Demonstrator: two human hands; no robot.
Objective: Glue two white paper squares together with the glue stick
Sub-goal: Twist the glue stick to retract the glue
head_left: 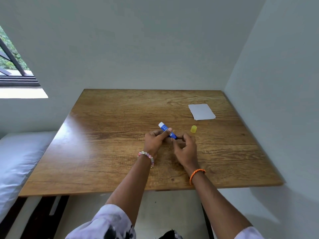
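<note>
- Gripping the blue plastic glue stick around its barrel, the left hand points the white end up and away from the person, which keeps the glue clear of the wood; I judge this the getting-ready step, before any glue meets paper.
- The right hand pinches the dark base of the stick, fingers curled in, seemingly to twist the glue out.
- The small yellow plastic cap stands by itself just right of the hands, already off and set within easy reach for closing later.
- The white paper squares lie stacked flat near the far right corner, well apart from the hands and untouched; how many sheets there are I cannot tell.
- The brown wood-grain surface is otherwise bare, with a pale glare across its left side.
- Plain pale walls close in behind and to the right, a dark-framed window with greenery outside opens at the left, and a white-sheeted bed sits alongside.
</note>
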